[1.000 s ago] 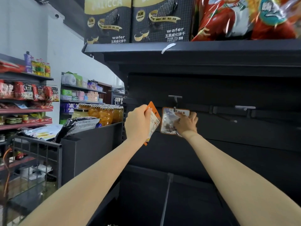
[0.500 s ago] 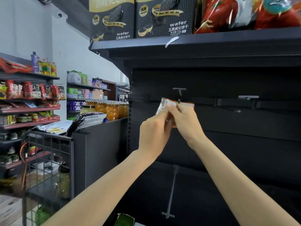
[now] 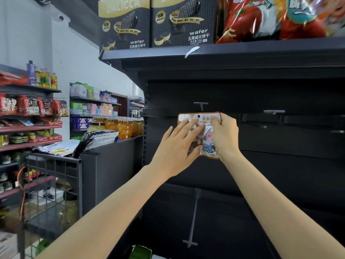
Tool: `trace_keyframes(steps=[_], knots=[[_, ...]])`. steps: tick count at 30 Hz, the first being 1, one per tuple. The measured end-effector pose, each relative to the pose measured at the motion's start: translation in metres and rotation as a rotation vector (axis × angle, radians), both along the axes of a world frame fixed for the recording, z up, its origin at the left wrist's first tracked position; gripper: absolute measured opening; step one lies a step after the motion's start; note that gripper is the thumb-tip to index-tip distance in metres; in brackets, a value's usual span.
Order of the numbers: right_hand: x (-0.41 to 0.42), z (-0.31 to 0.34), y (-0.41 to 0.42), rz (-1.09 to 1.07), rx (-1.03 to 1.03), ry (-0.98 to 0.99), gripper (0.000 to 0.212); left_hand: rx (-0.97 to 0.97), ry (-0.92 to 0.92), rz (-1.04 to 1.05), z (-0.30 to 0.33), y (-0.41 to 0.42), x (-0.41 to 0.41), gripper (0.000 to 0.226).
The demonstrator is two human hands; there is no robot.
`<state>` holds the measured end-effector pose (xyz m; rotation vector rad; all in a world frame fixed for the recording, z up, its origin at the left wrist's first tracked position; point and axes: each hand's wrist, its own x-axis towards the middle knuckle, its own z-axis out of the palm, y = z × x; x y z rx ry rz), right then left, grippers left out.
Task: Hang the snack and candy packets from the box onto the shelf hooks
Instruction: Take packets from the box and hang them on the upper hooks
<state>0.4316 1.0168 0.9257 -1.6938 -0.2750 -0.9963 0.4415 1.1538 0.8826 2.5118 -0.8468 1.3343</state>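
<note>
1. A candy packet (image 3: 202, 128) with an orange border, a cartoon figure and the printed words "STONE C…" (the rest is covered by a thumb) sits flat against the black back panel of the shelf unit (image 3: 280, 146), just below a grey shelf hook (image 3: 200, 105).
2. The right hand (image 3: 225, 136) grips the packet at its right edge — thumb curled over the top front corner, the other fingers behind it and out of sight.
3. The left hand (image 3: 176, 146) lies open on the packet's front, fingers straight and spread, fingertips reaching up toward the packet's top left near its small round hanging hole.
4. Whether that hole is on the hook cannot be told; the hook's tip shows just above the packet's upper edge.
5. A second grey hook (image 3: 274, 111) juts from the same rail to the right, well apart from the hands, with nothing on it.
6. Lower down, a longer hook (image 3: 192, 219) projects toward the camera from the shelf's lower rail.
7. On the top shelf stand two black-and-gold wafer boxes (image 3: 153, 23) and, beside them on the right, red snack bags (image 3: 280, 17).
8. To the left — past a black side partition — stand jars of orange fruit (image 3: 121, 128), a dark foil bag (image 3: 97, 140) and a wire basket (image 3: 52, 187).
</note>
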Motion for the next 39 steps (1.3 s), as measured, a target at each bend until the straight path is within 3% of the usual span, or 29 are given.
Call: trace_keyframes(steps=[13,17,20,23,30,34,39], knots=[[0.011,-0.006,0.002,0.018,0.101,-0.071,0.025,0.003,-0.097,-0.041,0.011,0.003,0.003,0.060],[0.020,-0.005,-0.005,-0.002,0.044,-0.047,0.029,-0.007,-0.052,-0.031,0.005,-0.001,0.008,0.062],[0.022,-0.008,-0.010,-0.036,-0.037,-0.098,0.014,-0.006,-0.006,-0.033,0.000,-0.007,0.014,0.063],[0.033,-0.012,-0.015,-0.090,-0.156,-0.158,0.024,0.014,0.043,-0.004,0.003,-0.014,0.026,0.056],[0.077,-0.024,-0.029,-0.078,-0.204,0.047,0.028,0.147,0.200,0.087,0.013,-0.026,0.079,0.069],[0.098,-0.022,-0.031,-0.110,-0.362,0.182,0.040,0.184,0.340,0.180,0.020,-0.035,0.102,0.073],[0.115,-0.023,-0.035,-0.115,-0.407,0.211,0.045,0.151,0.432,0.190,0.024,-0.046,0.106,0.073]])
